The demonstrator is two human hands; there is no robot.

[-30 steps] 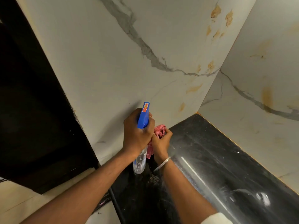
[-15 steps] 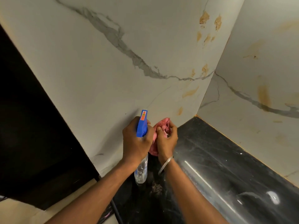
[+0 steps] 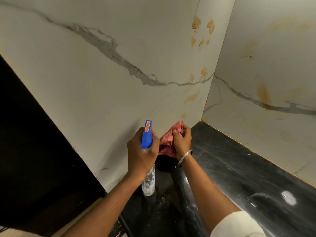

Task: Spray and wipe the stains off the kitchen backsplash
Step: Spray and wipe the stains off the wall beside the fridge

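Head view. Left hand (image 3: 142,154) low centre, grip wrapped round the neck of a clear plastic spray bottle with a blue trigger head (image 3: 146,135). The bottle is upright, nozzle pointing up toward the wall, and its clear body hangs below the fist over the tabletop. There is an orange-red sticker (image 3: 148,126) on top of the blue head; print too small to read, no brand legible.

Right hand (image 3: 182,141) just beside the left, grip pinching a crumpled pink cloth (image 3: 166,142), fingers curled into the fabric. The cloth is bunched at the foot of the wall near the corner. Thin silver metal bangle (image 3: 184,157) on the right wrist, white sleeve (image 3: 236,224) at the bottom edge.

White marble-look backsplash with grey veins (image 3: 102,82) fills the frame. Orange-brown stains (image 3: 196,23) cluster on it near the corner, high up and further down, the lowest just above the cloth. Right-hand wall panel (image 3: 282,40) carries more smears, one long orange streak (image 3: 264,94) across a grey vein.

Glossy black stone tabletop (image 3: 239,168) below, with scuffs and light glare. Dark flat panel (image 3: 34,142) along the left.
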